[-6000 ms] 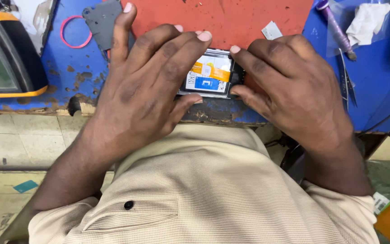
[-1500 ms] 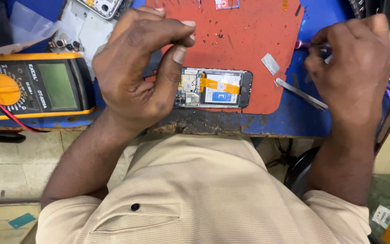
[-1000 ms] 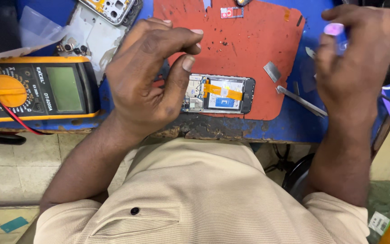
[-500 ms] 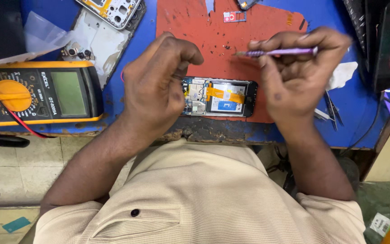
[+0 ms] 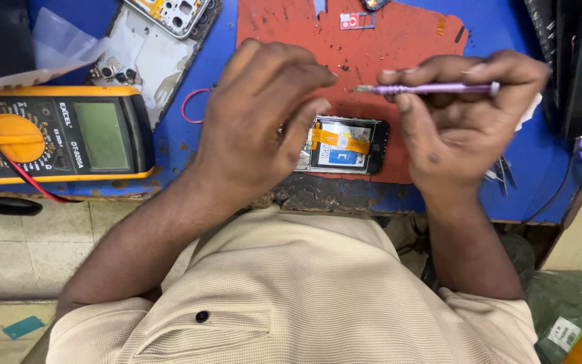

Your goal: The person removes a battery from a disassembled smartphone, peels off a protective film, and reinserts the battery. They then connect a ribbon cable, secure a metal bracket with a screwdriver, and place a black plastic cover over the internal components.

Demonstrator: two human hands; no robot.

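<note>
In the head view, a blue counter [image 5: 190, 145], scuffed and chipped along its near edge, carries a worn red mat [image 5: 399, 47] speckled with dark marks. On the mat's near edge lies an opened phone [image 5: 345, 145], back cover off, with an orange flex strip and a blue-and-white label showing.

The left hand [image 5: 257, 128] rests over the phone's left end, fingers curled down and holding nothing that can be seen. The right hand [image 5: 456, 121] hovers just right of the phone, closed around a slim purple tool [image 5: 426, 88] held level, its tip pointing left above the mat.

At the left stands a yellow-and-black multimeter [image 5: 62, 138] with red and black leads. Behind it lies a detached phone back panel [image 5: 159, 37], and a pink ring [image 5: 195, 106] sits nearby. Tweezers [image 5: 503, 172] lie to the right. Below the counter is pale tiled floor [image 5: 35, 249].
</note>
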